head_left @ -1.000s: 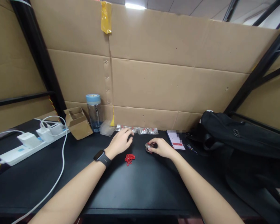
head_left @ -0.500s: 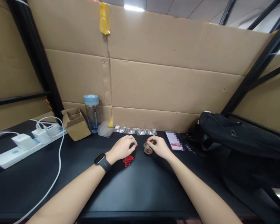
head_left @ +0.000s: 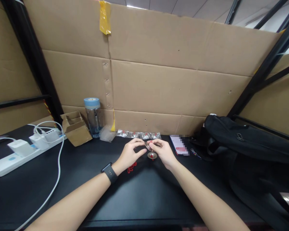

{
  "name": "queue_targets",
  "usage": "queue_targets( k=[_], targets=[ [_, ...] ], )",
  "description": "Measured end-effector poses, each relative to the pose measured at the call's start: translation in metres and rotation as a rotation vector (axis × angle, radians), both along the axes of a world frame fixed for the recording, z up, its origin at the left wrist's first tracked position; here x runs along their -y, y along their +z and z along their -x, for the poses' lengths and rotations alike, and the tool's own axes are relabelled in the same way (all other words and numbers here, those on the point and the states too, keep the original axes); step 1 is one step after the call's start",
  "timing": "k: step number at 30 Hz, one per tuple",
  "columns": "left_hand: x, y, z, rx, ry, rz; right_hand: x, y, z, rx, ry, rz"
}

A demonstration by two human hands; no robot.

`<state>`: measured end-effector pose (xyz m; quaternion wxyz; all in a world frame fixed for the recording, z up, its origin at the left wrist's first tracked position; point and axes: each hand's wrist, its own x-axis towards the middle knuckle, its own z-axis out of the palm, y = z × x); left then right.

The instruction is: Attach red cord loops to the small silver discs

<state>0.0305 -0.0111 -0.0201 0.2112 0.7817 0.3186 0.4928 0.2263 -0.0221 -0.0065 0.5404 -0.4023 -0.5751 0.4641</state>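
My left hand (head_left: 130, 153) and my right hand (head_left: 163, 152) meet above the black table (head_left: 144, 192), fingers pinched together on a small silvery disc (head_left: 148, 146) held between them. A second small metal disc with a red centre (head_left: 152, 155) lies on the table just below the fingertips. A bundle of red cord (head_left: 132, 166) lies under my left hand, partly hidden by it. A black watch (head_left: 109, 172) is on my left wrist.
A row of small packets with discs (head_left: 139, 134) lies along the cardboard wall. A phone (head_left: 179, 145) and a black bag (head_left: 250, 144) are at right. A water bottle (head_left: 93, 116), small cardboard box (head_left: 75, 129) and white power strip with chargers (head_left: 21, 149) stand at left.
My left hand came back from the packets by the wall to meet my right. My right hand lifted one disc off the table; both hands now pinch it.
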Motion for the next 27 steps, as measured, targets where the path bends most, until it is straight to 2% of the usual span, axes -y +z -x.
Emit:
queue_targets(
  k=[7, 11, 15, 21, 27],
  targets=[
    [0.007, 0.009, -0.003, 0.062, 0.096, -0.128, 0.007, 0.0, 0.008, -0.125, 0.118, 0.126],
    [0.009, 0.011, -0.003, 0.031, 0.133, -0.197, 0.008, 0.003, 0.007, -0.126, 0.117, 0.14],
    [0.008, 0.01, 0.0, -0.015, 0.142, -0.286, 0.009, 0.004, 0.005, -0.161, 0.176, 0.134],
    [0.004, 0.011, 0.005, -0.073, 0.15, -0.393, 0.009, 0.004, 0.002, -0.071, 0.189, 0.101],
    [0.003, 0.01, 0.005, -0.136, 0.142, -0.399, 0.008, 0.002, 0.0, 0.066, 0.201, 0.008]
  ],
)
